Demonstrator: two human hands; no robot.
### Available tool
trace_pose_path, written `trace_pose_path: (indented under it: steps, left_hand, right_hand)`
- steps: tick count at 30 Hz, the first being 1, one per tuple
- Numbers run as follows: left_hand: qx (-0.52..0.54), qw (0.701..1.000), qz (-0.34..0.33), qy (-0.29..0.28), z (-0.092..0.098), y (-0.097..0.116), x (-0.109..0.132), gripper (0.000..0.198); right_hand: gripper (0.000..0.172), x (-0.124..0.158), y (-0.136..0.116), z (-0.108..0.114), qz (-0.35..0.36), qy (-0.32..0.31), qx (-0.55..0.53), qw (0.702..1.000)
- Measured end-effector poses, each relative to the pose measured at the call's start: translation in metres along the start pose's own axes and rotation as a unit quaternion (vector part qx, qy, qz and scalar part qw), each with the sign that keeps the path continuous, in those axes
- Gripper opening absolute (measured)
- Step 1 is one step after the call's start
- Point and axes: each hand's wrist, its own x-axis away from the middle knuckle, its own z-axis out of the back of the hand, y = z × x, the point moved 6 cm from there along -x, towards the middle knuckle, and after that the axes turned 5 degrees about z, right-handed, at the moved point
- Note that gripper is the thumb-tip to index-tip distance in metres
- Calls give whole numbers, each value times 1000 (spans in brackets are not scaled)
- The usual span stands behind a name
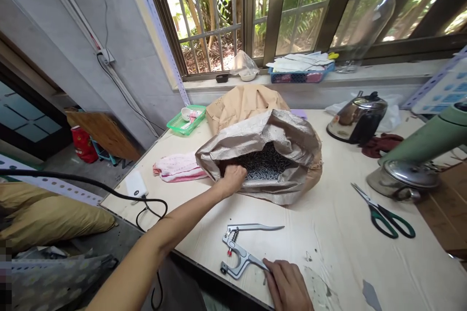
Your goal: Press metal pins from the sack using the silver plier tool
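My left hand [234,178] is closed at the front lip of a large brown woven sack [259,131], its fingers curled over the edge and partly hidden. Inside the open sack lies a heap of small dark metal pieces [268,163], too small to name exactly. My right hand [288,284] rests near the table's front edge, with its fingers around one handle of grey hand-held snap pliers [237,262]. The pliers lie on the table with their jaw toward the left and the other handle [255,227] spread apart.
Green-handled scissors [390,218] lie at right, near a metal cup [404,180], green flask [426,131] and kettle [357,116]. Left of the sack are a pink-and-white cloth [180,167], green basket [186,121] and white power bank-like box [136,184] with a black cable [109,185].
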Motion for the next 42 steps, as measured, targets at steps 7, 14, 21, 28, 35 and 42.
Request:
trace_pose_path:
  steps: [7, 14, 21, 28, 35, 42]
  left_hand:
    - [28, 999, -13, 39, 14, -9, 3, 21]
    - [382, 924, 3, 2, -5, -31, 105, 16]
    - [518, 824, 189, -133, -83, -57, 181, 29]
    - [537, 820, 176, -90, -88, -55, 190, 30]
    - [533, 821, 191, -72, -89, -55, 198, 20]
    - [520, 831, 192, -41, -87, -57, 198, 19]
  right_hand:
    - [24, -12, -8, 10, 24, -24, 2, 999]
    - [26, -22, -16, 7, 33, -66, 96, 993]
    - [27, -24, -29, 12, 51, -67, 129, 988]
    - [31, -20, -40, 19, 89, -71, 160, 980]
    - [37, -19, -44, 24, 87, -60, 170, 980]
    - [33, -17, -44, 26, 77, -56, 170, 981]
